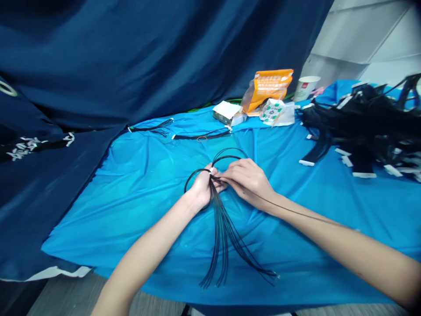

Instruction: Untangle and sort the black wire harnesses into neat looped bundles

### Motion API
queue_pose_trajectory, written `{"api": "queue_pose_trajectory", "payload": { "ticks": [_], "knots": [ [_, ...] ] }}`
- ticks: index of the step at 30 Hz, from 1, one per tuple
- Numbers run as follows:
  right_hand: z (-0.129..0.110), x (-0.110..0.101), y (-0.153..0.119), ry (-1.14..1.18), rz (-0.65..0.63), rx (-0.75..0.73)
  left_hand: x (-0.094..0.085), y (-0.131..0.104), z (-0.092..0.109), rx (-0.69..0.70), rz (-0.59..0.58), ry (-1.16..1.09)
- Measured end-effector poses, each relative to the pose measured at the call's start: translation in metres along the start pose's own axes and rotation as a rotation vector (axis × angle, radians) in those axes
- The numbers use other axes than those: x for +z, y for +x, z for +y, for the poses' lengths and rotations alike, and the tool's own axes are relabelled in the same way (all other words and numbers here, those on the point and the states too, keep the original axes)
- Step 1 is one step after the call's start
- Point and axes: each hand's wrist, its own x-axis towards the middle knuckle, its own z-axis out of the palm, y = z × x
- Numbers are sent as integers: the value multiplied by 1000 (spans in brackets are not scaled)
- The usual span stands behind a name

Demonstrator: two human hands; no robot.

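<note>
My left hand (203,186) is closed around a bundle of thin black wires (219,224) with a small white connector near the fingers. Part of the bundle loops above and beside the hand, while the loose ends fan out downward over the blue cloth. Just to the right, my right hand (248,177) pinches wire from the same bundle at its fingertips. One single wire trails from there back along the right forearm. The fingers of both hands partly hide the point where the wires meet.
A large heap of black wire bundles (358,123) with white connectors lies at the right. Two smaller wire bundles (204,135) lie toward the back. An orange bag (271,90), a small box (227,112), a white-green packet (276,112) and a paper cup (305,89) stand at the rear edge.
</note>
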Motion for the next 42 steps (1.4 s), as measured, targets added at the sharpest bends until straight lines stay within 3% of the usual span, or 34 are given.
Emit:
{"api": "queue_pose_trajectory", "payload": {
  "ticks": [3, 12, 18, 23, 27, 36, 42],
  "knots": [
    [-1, 1, 2, 98, -14, 128, 1, -1, 0, 43, 22, 30],
    [-4, -6, 9, 297, -36, 306, -5, 2, 4, 453, -72, 169],
    [-2, -7, 9, 375, -146, 355, -9, 4, 7, 532, -141, 351],
    [-2, -8, 8, 408, -198, 395, -8, 4, 7, 617, -130, 471],
    [-4, -9, 10, 444, -172, 465, -9, 7, 5, 559, -167, 428],
    [0, -9, 10, 579, 17, 667, -8, 11, 7, 142, -125, 86],
    [-1, -18, 18, 823, 229, 837, -6, 10, 8, 119, -114, 1]
  ]
}}
